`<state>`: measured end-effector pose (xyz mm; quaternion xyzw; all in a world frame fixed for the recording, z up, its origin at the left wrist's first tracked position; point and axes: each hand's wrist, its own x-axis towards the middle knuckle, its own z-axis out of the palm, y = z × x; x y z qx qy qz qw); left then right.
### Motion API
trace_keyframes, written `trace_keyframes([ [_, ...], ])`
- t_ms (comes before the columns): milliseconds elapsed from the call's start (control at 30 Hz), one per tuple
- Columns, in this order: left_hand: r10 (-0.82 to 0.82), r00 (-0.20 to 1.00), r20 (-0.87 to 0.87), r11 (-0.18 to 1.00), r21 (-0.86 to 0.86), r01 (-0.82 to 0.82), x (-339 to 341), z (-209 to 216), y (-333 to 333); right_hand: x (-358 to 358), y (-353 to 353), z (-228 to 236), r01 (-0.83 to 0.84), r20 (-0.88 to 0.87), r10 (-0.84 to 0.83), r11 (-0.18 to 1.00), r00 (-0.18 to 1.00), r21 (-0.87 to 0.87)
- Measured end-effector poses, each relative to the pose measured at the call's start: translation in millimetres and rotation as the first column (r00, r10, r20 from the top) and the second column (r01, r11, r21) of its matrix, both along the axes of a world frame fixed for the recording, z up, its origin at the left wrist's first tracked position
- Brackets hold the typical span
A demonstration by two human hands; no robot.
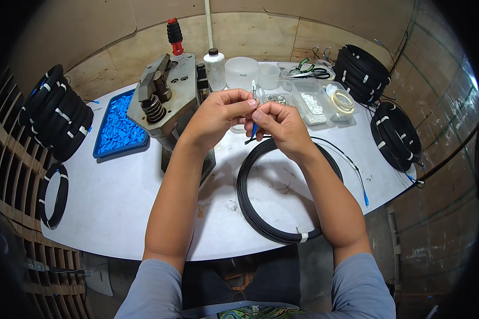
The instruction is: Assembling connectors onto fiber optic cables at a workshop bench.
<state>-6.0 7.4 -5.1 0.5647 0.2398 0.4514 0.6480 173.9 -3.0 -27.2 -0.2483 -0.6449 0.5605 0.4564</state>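
Note:
Over the table, my left hand (216,116) and my right hand (283,129) meet with fingers pinched round a slim fibre-optic cable connector (254,89). Its white tip points up above the fingers, and a blue part shows below them; the middle is hidden by my fingertips. Beneath my right forearm lies a coil of black cable (244,186), bound with a white tie (303,234). One cable end with a blue connector (366,199) stretches out to the right of the coil.
Left of my hands stands a metal press (183,98) with a black-and-red handle (174,36). Blue tray (123,152) holds small blue parts. Behind are a white bottle (214,69), clear tubs (242,72), scissors (315,74). Stacked black coils (58,114) (361,74) flank the table.

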Motion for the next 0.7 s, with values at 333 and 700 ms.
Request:
trace_keyframes([
  [333, -0.006, 1.0, 0.005, 1.0, -0.001, 0.006, 2.0, -0.5, -1.2, 1.4, 0.3, -0.2, 0.033, 0.009, -0.033, 0.999, 0.999, 0.006],
  [700, -0.029, 1.0, 0.0, 0.999, 0.033, 0.029, 2.8, -4.3, 4.0, 1.9, 1.5, 0.0, -0.006, -0.01, 0.006, 1.0, 1.0, -0.006],
])
